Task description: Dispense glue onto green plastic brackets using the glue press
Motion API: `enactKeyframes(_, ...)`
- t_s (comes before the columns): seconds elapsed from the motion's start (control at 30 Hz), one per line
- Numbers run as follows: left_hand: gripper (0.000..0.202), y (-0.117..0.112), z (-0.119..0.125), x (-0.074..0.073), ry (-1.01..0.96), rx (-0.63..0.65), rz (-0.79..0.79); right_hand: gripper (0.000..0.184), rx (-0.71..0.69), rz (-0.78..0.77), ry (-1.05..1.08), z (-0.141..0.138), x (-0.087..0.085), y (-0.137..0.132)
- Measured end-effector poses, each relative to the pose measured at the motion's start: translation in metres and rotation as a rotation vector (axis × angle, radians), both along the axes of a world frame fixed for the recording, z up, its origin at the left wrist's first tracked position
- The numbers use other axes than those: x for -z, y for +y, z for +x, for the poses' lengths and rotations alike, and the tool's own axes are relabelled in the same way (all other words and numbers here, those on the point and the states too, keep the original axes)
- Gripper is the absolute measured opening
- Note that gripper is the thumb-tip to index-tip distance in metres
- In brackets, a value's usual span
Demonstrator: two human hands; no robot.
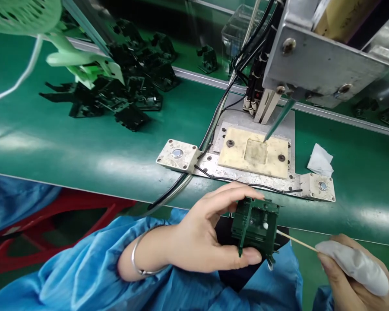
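Note:
My left hand (200, 233) grips a small dark green plastic part (255, 225) between thumb and fingers, just below the table's front edge. My right hand (352, 270), with a white finger cot on one finger, pinches a thin wooden cotton swab (294, 242). The swab's white tip sits inside the part's open cavity. Both arms wear blue sleeves, and a metal bangle circles my left wrist.
A metal fixture (246, 166) with a cream pad (254, 152) lies on the green table, under a machine head (320, 56) with black cables. A heap of black plastic parts (126, 90) lies at the back left. A white wipe (320, 160) rests right of the fixture. A red stool (52, 220) stands below.

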State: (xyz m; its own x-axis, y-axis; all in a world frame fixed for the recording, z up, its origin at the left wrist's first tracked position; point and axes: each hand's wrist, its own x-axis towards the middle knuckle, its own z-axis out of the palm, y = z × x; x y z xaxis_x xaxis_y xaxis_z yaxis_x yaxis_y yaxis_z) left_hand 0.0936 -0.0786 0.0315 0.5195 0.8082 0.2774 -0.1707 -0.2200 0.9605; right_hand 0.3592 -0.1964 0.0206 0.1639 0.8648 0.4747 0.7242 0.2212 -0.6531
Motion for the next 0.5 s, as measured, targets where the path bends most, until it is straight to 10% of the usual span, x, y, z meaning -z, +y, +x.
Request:
enactKeyframes(0.3,0.059,-0.003,-0.007,-0.017,0.084,0.072,0.041,0.017,-0.354,-0.045,-0.301,-0.010,-0.051,0.036)
enactKeyframes(0.5,0.061,-0.002,-0.007,-0.014,0.033,0.107,0.084,0.025,-0.431,-0.107,-0.442,0.002,-0.049,0.028)
